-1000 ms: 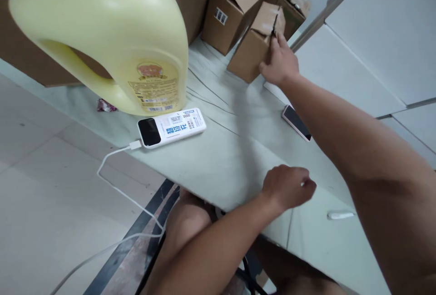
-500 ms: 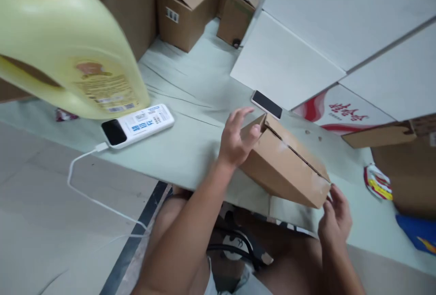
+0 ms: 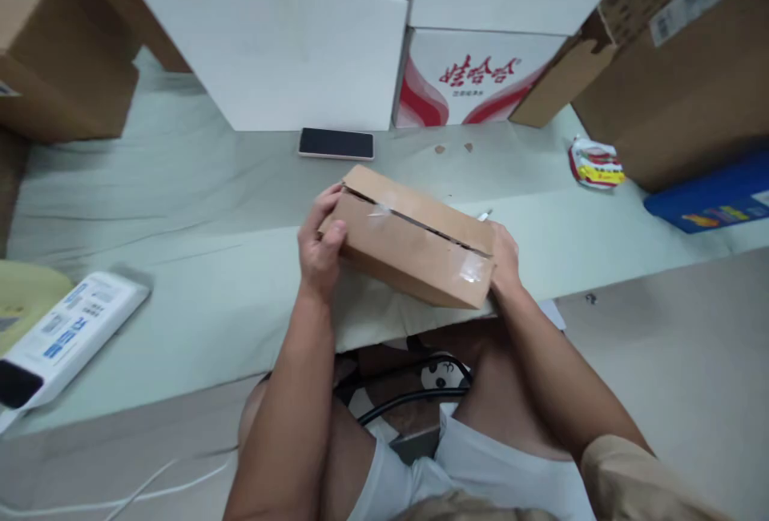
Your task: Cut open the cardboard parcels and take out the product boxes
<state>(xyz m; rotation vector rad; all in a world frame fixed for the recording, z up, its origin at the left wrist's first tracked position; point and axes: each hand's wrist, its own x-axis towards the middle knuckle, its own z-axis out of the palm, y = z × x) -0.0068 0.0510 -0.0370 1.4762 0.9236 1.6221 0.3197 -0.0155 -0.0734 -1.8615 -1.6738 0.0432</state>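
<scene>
Left hand point(image 3: 320, 252) and right hand point(image 3: 505, 255) both hold the carton point(image 3: 408, 244), near side of table point(image 3: 222, 296). Right fingertips hidden, probably behind it.

We've got a phone point(image 3: 336, 144) flat toward the back edge of the bench point(image 3: 192, 264), just before the white boxes point(image 3: 270, 48). Left end, front edge: power bank point(image 3: 78, 337), beside a yellow jug point(image 3: 24, 296), partly out of view. Right end: we see a packet point(image 3: 596, 164), a blue box point(image 3: 714, 192) nearer the front edge, and a brown carton point(image 3: 678, 88) behind.
</scene>
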